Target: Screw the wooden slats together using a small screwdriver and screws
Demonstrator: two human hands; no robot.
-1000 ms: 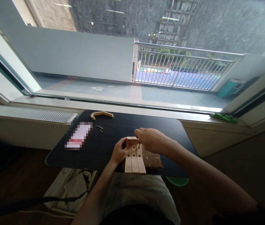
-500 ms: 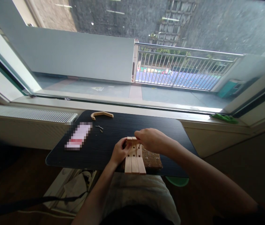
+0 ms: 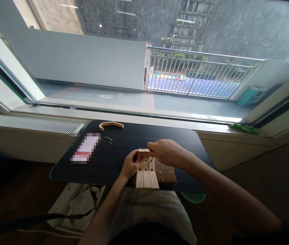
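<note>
Three pale wooden slats (image 3: 147, 178) lie side by side as one piece, with several dark round holes and a short raised crosspiece at the far end. This piece rests on a brown textured block (image 3: 165, 173) at the table's near side. My left hand (image 3: 131, 165) is closed around the left edge of the slatted piece near its far end. Over the far right of the slats, my right hand (image 3: 166, 151) is closed in a pinch above a hole. Something thin and small shows beneath its fingers, but what they hold is mostly hidden.
On the dark table (image 3: 124, 146) lie a curved wooden piece (image 3: 111, 125), several small screws (image 3: 108, 139) and a blurred pink-white paper (image 3: 85, 148). A radiator (image 3: 32, 124) and window are behind. Below are an open drawer or box (image 3: 65, 204) and a green round object (image 3: 193, 197).
My right hand has shifted very slightly over the same spot. The left hand and the slatted piece look unmoved.
</note>
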